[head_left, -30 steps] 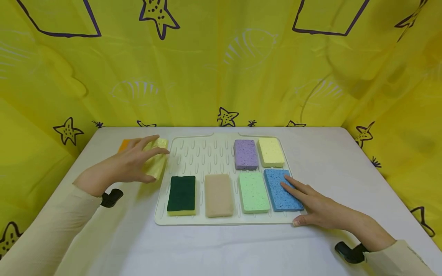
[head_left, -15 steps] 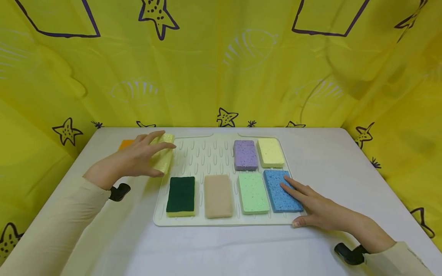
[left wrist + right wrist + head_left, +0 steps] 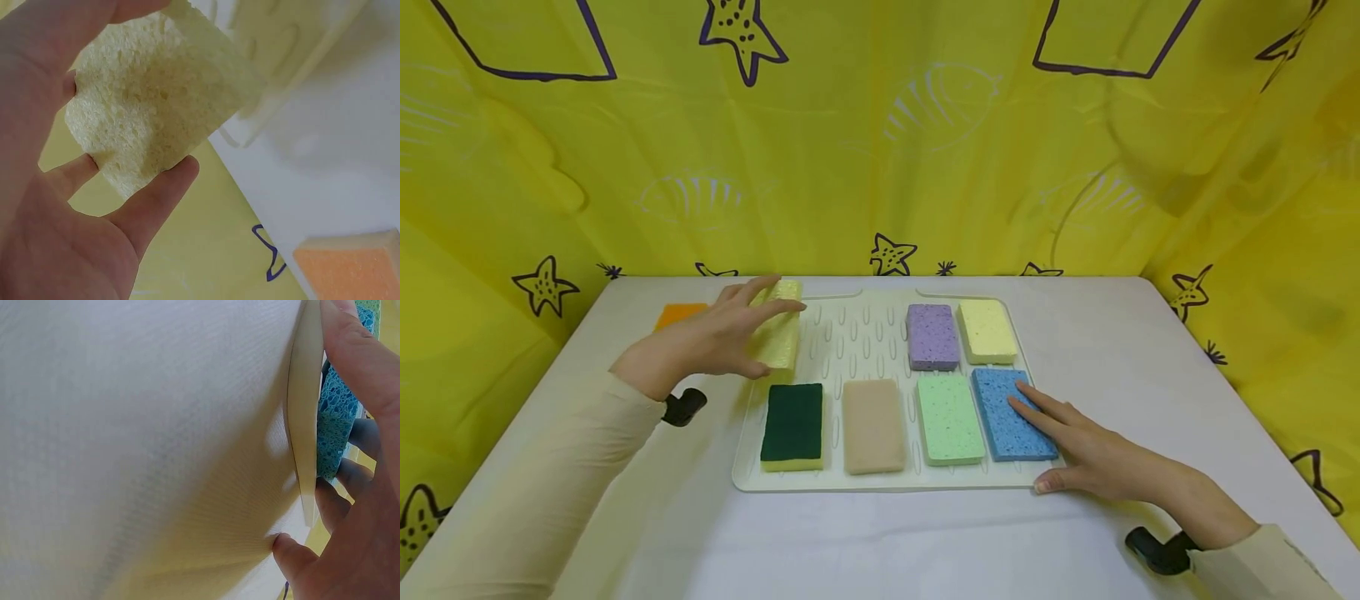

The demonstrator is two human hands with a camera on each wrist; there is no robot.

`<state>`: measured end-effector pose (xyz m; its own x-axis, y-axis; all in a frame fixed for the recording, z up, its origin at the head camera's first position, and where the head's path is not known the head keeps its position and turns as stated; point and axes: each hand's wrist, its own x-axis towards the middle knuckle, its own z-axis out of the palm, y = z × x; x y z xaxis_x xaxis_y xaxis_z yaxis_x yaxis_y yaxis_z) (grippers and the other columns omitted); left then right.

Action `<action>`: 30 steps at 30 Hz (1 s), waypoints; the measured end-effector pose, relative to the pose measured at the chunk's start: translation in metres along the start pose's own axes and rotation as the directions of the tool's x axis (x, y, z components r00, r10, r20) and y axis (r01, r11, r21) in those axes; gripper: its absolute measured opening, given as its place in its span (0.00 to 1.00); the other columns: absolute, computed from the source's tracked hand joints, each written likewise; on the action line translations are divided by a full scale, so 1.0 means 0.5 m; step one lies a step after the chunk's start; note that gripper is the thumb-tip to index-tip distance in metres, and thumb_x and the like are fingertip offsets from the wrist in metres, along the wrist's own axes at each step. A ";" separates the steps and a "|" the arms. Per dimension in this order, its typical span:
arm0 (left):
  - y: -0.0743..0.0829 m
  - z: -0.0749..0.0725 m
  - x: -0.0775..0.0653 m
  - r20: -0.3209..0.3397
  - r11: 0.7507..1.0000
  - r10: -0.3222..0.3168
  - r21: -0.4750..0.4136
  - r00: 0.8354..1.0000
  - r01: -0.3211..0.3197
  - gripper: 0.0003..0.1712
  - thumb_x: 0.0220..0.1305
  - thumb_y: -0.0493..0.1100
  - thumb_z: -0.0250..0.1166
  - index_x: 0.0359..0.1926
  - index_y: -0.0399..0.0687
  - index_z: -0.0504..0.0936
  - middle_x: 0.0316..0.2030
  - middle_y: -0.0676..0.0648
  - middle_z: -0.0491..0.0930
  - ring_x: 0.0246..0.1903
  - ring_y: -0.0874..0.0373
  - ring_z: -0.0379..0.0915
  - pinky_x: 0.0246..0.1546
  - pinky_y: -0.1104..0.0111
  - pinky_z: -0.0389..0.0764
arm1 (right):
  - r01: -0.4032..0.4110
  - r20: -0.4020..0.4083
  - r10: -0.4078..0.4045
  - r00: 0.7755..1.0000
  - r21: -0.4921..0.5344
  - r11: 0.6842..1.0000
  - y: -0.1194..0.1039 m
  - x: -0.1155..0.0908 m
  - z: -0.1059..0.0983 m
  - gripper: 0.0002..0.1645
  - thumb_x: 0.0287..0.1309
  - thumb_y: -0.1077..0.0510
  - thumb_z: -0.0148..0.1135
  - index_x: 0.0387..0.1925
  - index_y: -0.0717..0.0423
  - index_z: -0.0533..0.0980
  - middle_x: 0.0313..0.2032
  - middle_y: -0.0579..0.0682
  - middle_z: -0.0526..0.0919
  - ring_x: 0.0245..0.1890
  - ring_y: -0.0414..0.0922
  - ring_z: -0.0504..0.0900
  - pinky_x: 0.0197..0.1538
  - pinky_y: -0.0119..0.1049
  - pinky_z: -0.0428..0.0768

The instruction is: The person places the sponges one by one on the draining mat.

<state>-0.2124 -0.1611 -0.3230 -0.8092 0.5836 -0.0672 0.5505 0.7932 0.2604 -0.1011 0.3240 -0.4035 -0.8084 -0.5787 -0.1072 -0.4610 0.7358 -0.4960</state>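
Observation:
A pale yellow sponge is pinched between the thumb and fingers of my left hand, over the back left corner of the white ribbed tray. In the left wrist view this sponge hangs tilted, its porous face towards the camera. My right hand rests its straight fingers on a blue sponge at the tray's front right, the thumb at the tray's front edge. The right wrist view has the tray edge beside the thumb, with the blue sponge partly hidden behind the fingers.
Along the tray's front row lie a dark green scrub sponge, a beige sponge and a light green sponge. Behind them are a purple sponge and another yellow sponge. An orange sponge lies left of the tray.
My left hand has carried the yellow sponge right and slightly back, from beside the tray to over its back left corner. More of the orange sponge shows. The right hand stays put.

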 end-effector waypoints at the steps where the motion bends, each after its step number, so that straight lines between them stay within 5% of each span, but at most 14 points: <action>1: 0.002 0.000 0.003 0.006 1.000 -0.001 -0.003 1.000 0.001 0.47 0.52 0.45 0.76 0.72 0.59 0.64 0.77 0.34 0.43 0.70 0.24 0.45 0.56 0.31 0.70 | -0.003 0.000 0.003 1.000 0.002 1.000 0.000 0.000 0.000 0.59 0.52 0.35 0.67 0.78 0.45 0.49 0.79 0.55 0.43 0.73 0.71 0.52 0.67 0.72 0.55; 14: 0.023 0.006 0.037 0.036 1.000 0.007 -0.002 0.999 -0.007 0.47 0.51 0.47 0.77 0.71 0.62 0.65 0.77 0.36 0.44 0.70 0.28 0.49 0.53 0.37 0.77 | -0.024 0.016 0.024 1.000 0.026 0.999 0.000 0.002 0.001 0.59 0.51 0.34 0.66 0.78 0.43 0.49 0.79 0.54 0.42 0.74 0.71 0.50 0.69 0.72 0.51; 17: 0.027 0.008 0.041 0.040 1.000 0.013 -0.004 0.999 -0.013 0.47 0.51 0.48 0.77 0.71 0.62 0.65 0.77 0.36 0.44 0.70 0.28 0.50 0.54 0.37 0.76 | -0.010 0.008 0.010 1.000 0.024 1.000 0.001 0.000 0.002 0.59 0.52 0.34 0.66 0.79 0.44 0.49 0.79 0.55 0.42 0.74 0.71 0.50 0.80 0.46 0.39; 21: 0.033 0.010 0.047 0.054 1.000 0.005 -0.012 0.999 -0.005 0.48 0.50 0.49 0.78 0.71 0.63 0.65 0.77 0.37 0.44 0.70 0.29 0.50 0.55 0.37 0.76 | 0.015 -0.002 -0.015 1.000 0.021 1.000 0.003 -0.001 0.004 0.59 0.53 0.35 0.66 0.79 0.46 0.49 0.79 0.55 0.42 0.73 0.72 0.51 0.63 0.10 0.28; 30: 0.047 0.013 0.056 0.055 1.000 0.005 0.026 0.998 -0.007 0.47 0.49 0.50 0.77 0.69 0.67 0.66 0.77 0.38 0.46 0.69 0.30 0.52 0.46 0.43 0.82 | 0.039 -0.011 -0.039 0.999 0.003 0.999 0.004 -0.001 0.003 0.58 0.54 0.36 0.66 0.79 0.47 0.49 0.79 0.57 0.42 0.72 0.73 0.52 0.62 0.08 0.29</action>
<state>-0.2208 -0.1250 -0.3250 -0.7937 0.5966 -0.1185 0.5612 0.7934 0.2358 -0.1011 0.3252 -0.4057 -0.7939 -0.6030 -0.0782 -0.4912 0.7118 -0.5020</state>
